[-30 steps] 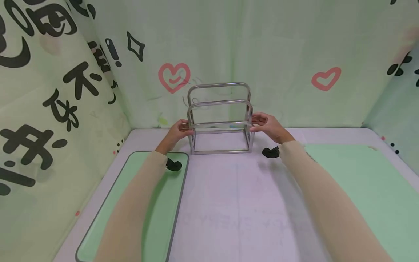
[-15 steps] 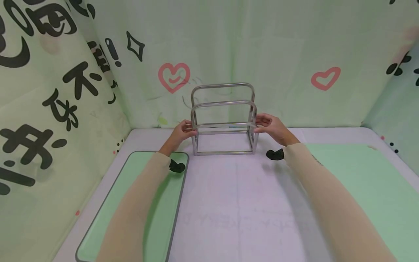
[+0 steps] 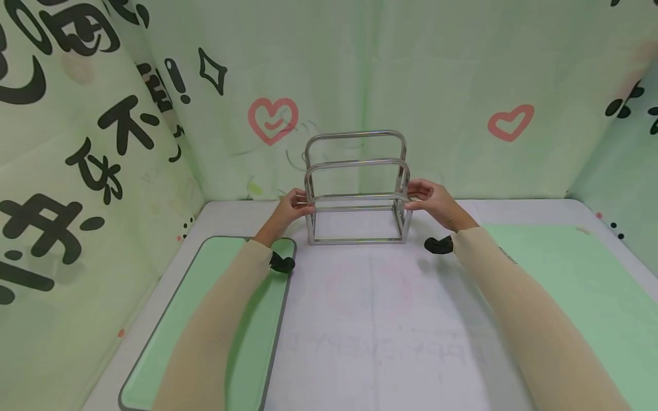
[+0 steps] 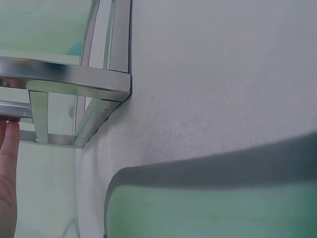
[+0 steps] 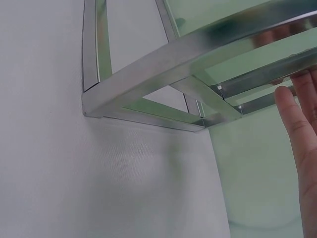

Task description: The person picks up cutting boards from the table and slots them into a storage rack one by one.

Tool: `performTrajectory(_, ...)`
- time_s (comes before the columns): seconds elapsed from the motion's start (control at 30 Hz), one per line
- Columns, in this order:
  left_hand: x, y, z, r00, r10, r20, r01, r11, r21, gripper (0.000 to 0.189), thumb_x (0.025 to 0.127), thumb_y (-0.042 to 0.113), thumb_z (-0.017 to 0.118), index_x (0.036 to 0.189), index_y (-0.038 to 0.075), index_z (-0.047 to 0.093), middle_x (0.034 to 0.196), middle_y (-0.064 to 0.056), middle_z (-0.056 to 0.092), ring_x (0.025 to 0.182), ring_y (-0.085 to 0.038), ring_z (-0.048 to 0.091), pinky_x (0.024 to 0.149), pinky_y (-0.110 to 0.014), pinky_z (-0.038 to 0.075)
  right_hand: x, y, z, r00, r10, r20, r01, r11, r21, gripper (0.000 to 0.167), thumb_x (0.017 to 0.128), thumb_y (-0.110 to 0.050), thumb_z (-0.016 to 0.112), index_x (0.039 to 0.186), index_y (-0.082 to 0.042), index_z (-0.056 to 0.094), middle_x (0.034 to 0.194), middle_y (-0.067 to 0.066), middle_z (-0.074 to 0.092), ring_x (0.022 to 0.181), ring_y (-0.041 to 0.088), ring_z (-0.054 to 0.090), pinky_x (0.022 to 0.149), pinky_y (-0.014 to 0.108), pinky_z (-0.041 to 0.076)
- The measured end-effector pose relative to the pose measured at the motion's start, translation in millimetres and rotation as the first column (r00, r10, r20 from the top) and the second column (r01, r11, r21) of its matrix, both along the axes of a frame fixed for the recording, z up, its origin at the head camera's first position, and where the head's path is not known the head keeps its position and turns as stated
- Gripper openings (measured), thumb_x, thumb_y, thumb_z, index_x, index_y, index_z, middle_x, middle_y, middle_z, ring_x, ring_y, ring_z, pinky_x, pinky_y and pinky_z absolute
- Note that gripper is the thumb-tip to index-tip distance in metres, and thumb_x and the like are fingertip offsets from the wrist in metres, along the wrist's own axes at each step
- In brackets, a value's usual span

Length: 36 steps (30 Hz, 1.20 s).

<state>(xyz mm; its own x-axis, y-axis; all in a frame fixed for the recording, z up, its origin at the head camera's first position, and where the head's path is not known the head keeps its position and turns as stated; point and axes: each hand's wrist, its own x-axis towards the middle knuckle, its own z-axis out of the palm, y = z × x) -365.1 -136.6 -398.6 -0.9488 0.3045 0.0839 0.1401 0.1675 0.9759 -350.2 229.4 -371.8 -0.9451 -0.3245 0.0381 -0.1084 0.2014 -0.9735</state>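
A shiny metal rack point(image 3: 360, 241) with rounded hoops stands upright at the far side of the table. My left hand point(image 3: 289, 208) holds its left side, thumb at the front and fingers farther back. On the opposite side my right hand point(image 3: 434, 202) grips the frame in a similar way. The left wrist view has the rack's lower corner point(image 4: 64, 77) close to the table, with a few fingers point(image 4: 8, 158) at a bar. Flat square tubing of the rack point(image 5: 148, 67) fills the upper right wrist view, fingertips point(image 5: 287, 99) right at the uprights.
A green mat with a grey edge point(image 3: 205, 319) lies on the left of the white table point(image 3: 380, 342), under my left forearm. Another green mat point(image 3: 570, 274) covers the right part. Printed pale-green curtains point(image 3: 442, 68) rise close behind the rack and along both sides.
The rack has shifted to the right and slightly toward me, with both hands moving along with it. The hold on each side looks the same.
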Motion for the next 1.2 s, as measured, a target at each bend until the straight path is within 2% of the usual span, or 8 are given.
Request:
performTrajectory(0.23,-0.3,1.9,-0.8,1.0,-0.009,0.007,0.009,1.0,0.013,0.032,0.088,0.006,0.061,0.116,0.001,0.045,0.117,-0.018,0.054,0.109,-0.027,0.054,0.106,-0.048,0.038,1.9,2,0.8,1.0,-0.002,-0.013,0.002,1.0,0.001,0.049,0.084,-0.007,0.069,0.125,-0.002,0.043,0.107,-0.011,0.056,0.103,0.002,0.053,0.084,0.009,0.045)
performTrajectory(0.63,5.2,4.8,1.3,1.0,-0.029,-0.003,0.029,1.0,0.011,0.026,0.087,0.004,0.061,0.109,0.005,0.046,0.104,-0.002,0.052,0.107,-0.023,0.054,0.099,-0.041,0.042,5.2,6,1.6,1.0,-0.005,-0.016,0.006,0.999,0.053,0.048,0.086,-0.004,0.064,0.128,-0.003,0.041,0.11,-0.01,0.052,0.106,0.002,0.051,0.085,0.009,0.044)
performTrajectory(0.93,7.8,11.0,0.1,1.0,-0.028,0.007,0.028,1.0,0.003,0.028,0.087,0.003,0.061,0.11,0.003,0.045,0.109,-0.007,0.052,0.118,-0.033,0.051,0.104,-0.046,0.041,9.9,13,-1.1,1.0,-0.008,-0.027,0.009,0.998,0.059,0.046,0.086,-0.006,0.065,0.126,-0.004,0.043,0.108,-0.011,0.054,0.104,0.0,0.052,0.084,0.008,0.045)
performTrajectory(1.2,6.8,19.0,-0.5,0.999,-0.043,0.002,0.043,0.999,0.014,0.029,0.086,0.001,0.062,0.11,0.001,0.045,0.112,-0.01,0.053,0.12,-0.035,0.051,0.102,-0.044,0.043,14.6,20,-0.5,0.999,-0.019,-0.031,0.022,0.997,0.074,0.045,0.087,-0.007,0.065,0.126,-0.005,0.043,0.109,-0.012,0.054,0.104,-0.002,0.051,0.083,0.008,0.045)
